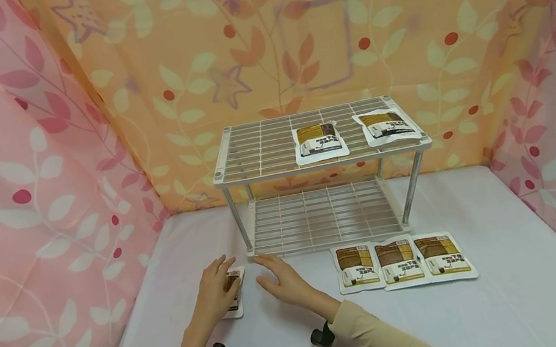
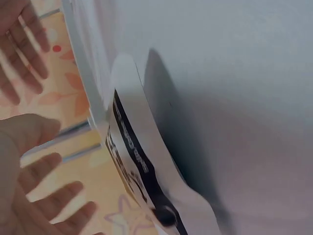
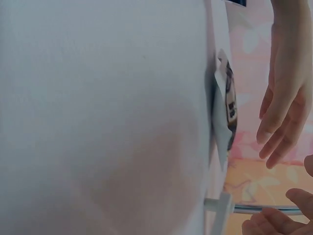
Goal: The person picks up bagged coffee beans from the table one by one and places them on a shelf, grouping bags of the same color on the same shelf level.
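Observation:
A white packet (image 1: 234, 312) with a brown printed label lies on the table at the left, partly hidden under my left hand (image 1: 214, 291). In the left wrist view, that hand's loosely spread fingers (image 2: 73, 193) are apart from the packet (image 2: 129, 142), above the table. To the right, near the front left foot of a two-tier wire rack (image 1: 225, 173), my right hand (image 1: 289, 283) hovers with relaxed fingers and holds nothing. The right wrist view has both hands above the same packet (image 3: 222, 112) and table.
Two similar packets (image 1: 320, 142) lie on the rack's top tier, toward the right. Three more packets (image 1: 398, 262) lie side by side on the white table (image 1: 522, 291) before the rack's right part. Patterned cloth walls (image 1: 252, 29) stand behind and at both sides.

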Demonstrator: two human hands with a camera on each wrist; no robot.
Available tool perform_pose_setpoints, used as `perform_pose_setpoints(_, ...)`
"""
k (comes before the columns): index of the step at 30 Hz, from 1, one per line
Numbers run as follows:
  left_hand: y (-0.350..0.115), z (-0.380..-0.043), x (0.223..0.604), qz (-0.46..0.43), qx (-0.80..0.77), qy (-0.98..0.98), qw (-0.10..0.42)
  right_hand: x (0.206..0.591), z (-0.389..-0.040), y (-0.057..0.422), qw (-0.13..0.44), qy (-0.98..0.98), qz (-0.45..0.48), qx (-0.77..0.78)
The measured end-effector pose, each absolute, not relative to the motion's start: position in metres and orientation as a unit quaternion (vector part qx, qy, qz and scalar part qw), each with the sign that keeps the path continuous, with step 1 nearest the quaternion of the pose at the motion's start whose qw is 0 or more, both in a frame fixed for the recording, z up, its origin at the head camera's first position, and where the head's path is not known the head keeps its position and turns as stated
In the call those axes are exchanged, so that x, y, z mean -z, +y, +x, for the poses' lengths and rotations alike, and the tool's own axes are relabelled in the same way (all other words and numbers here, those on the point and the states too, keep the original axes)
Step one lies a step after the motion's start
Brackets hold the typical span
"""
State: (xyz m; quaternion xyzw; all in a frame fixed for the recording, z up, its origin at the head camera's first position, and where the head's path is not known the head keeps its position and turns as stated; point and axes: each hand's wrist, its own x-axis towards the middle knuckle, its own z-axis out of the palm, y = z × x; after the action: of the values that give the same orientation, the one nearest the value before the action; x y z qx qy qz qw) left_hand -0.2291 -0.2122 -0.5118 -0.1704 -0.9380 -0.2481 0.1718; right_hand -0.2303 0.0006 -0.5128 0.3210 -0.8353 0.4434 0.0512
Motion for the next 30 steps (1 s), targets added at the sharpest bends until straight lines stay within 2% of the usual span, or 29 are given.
perform_pose_setpoints(3,-0.218,-0.226,0.513,-0.144,0.250,-0.947,0.143,0.520,-0.229,-0.005,0.035,-0.833,0.321,-0.450)
perform_pose_setpoints(21,-0.239,-0.211,0.510,-0.057,0.258,-0.963,0.046,0.541,-0.227,-0.022,-0.064,-0.814,0.271,-0.510)
perform_pose_setpoints(30,-0.242,-0.209,0.512,-0.034,0.247,-0.968,0.020,0.544,-0.226,-0.030,-0.066,-0.802,0.287,-0.520)
